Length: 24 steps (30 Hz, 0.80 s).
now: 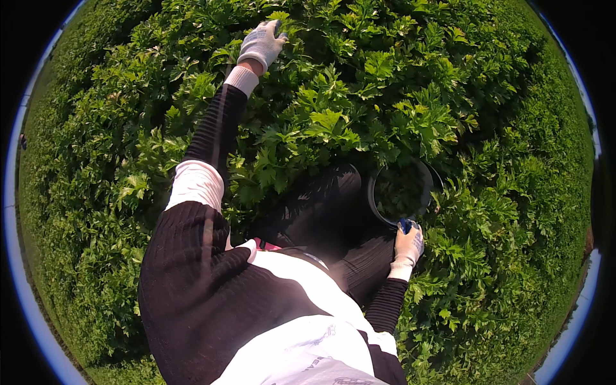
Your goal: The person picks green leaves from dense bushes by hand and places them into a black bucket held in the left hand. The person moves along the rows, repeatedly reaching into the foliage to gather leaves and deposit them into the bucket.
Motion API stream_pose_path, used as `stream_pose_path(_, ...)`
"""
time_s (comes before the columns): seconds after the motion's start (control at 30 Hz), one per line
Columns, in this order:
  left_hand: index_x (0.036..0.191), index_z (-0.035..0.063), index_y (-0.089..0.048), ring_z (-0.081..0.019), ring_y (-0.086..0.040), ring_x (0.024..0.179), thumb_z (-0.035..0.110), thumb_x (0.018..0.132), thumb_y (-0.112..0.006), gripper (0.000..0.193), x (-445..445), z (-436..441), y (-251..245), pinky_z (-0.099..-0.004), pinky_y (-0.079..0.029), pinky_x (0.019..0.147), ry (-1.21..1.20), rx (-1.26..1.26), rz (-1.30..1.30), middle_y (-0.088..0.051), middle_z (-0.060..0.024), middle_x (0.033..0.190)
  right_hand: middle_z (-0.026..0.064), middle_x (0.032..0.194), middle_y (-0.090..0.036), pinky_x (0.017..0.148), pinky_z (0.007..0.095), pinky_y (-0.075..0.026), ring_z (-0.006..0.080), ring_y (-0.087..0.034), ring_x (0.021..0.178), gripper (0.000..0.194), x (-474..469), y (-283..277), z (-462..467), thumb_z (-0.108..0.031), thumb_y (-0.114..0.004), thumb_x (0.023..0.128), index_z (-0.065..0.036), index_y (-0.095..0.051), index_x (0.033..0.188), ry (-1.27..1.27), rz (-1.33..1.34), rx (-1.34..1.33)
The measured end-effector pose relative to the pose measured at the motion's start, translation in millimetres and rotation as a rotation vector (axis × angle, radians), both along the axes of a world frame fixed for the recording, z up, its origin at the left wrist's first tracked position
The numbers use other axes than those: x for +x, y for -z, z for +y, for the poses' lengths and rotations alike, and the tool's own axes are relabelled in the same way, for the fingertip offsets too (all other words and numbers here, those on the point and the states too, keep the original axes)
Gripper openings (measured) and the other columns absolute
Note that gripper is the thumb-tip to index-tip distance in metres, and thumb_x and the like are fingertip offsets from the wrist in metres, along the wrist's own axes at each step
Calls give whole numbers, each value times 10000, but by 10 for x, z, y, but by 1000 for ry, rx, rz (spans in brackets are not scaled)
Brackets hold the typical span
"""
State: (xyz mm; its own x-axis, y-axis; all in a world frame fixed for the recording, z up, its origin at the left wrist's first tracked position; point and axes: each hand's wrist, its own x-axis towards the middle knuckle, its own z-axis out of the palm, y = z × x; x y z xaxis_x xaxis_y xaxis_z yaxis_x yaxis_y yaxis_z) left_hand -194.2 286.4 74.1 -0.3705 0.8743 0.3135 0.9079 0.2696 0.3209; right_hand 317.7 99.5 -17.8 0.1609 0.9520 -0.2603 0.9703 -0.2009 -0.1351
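My left hand (263, 42), in a white knit glove with blue-grey markings, reaches out over dense leafy plants (332, 125) that look like celery. Its fingertips are at the leaves, and whether they pinch one cannot be made out. A round dark bucket (371, 195) stands beside my knees with green leaves (402, 187) inside it. At the bucket's near rim is my right hand (409, 243), gloved the same way, its fingers closed on the rim. Something dark blue (406, 225) shows at those fingers; I cannot tell whether it is glove or object.
My legs in dark trousers (308, 207) are bent among the plants, left of the bucket. Foliage (481, 250) presses close to the bucket's right side. The crop (96, 192) stretches out all around, with a pale strip (14, 202) along the far left edge.
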Motion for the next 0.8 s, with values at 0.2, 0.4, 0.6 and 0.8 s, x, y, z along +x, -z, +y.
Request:
stream_pose_path(0.2, 1118, 74, -648, -331, -614, 1057, 250, 857, -593, 319, -444, 480, 356, -431, -509, 864, -164, -450, 101, -647, -172, 1109, 125, 1076, -623, 856, 410, -483, 318, -595, 1005, 339, -7, 14, 10, -349, -626, 849, -79, -631, 1054, 28, 6, 1)
stream_pose_path(0.4, 1086, 98, -649, -289, -635, 961, 174, 817, -646, 280, -438, 257, 458, -389, -505, 849, -166, 186, -122, -658, -126, 1035, 126, 1068, -626, 853, 413, -486, 319, -596, 1006, 335, -24, -6, 1, -349, -627, 848, -86, -635, 1054, 6, 9, 20)
stream_pose_path(0.6, 1055, -13, -628, -121, -640, 725, 17, 859, -622, 198, -715, 83, -87, -265, -537, 623, 11, 646, -811, -673, -58, 901, 125, 1072, -625, 849, 410, -487, 317, -604, 991, 331, -16, -19, -13, -345, -626, 849, -84, -641, 1052, 9, -2, 23)
stream_pose_path(0.8, 1218, 68, -573, -132, -658, 727, 19, 870, -568, 352, -343, -243, -24, -280, -563, 636, 6, 377, -918, -675, -77, 922, 125, 1058, -625, 836, 411, -488, 318, -605, 982, 342, -11, -26, -41, -361, -608, 858, -73, -642, 1039, 14, -2, 38)
